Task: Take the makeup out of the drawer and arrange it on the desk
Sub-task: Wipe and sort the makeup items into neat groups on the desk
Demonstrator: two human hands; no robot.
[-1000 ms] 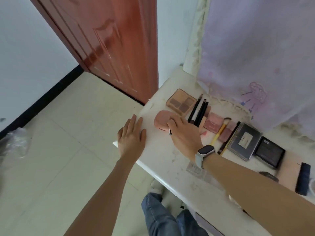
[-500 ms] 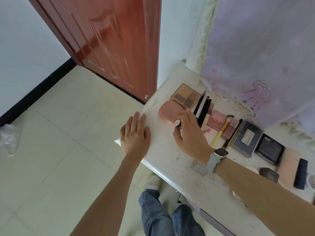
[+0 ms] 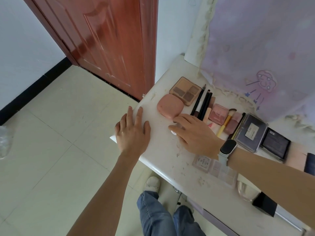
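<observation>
Both hands flat now — right hand [image 3: 196, 133] released its small item.

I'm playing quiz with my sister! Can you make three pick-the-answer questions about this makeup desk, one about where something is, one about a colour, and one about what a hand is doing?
1. Where does the pink compact lie?
A. on the floor
B. on the desk, in front of the brown eyeshadow palette
C. on the black case

2. What colour is the brush handle beside the right hand?
A. yellow
B. green
C. blue

3. What is the left hand doing?
A. gripping a brush
B. making a fist in the air
C. resting flat on the desk's corner

Answers: B, the compact sits on the white top, touching the palette's near edge. A, the handle shows yellow. C, its fingers lie straight on the desk, holding nothing.
</observation>
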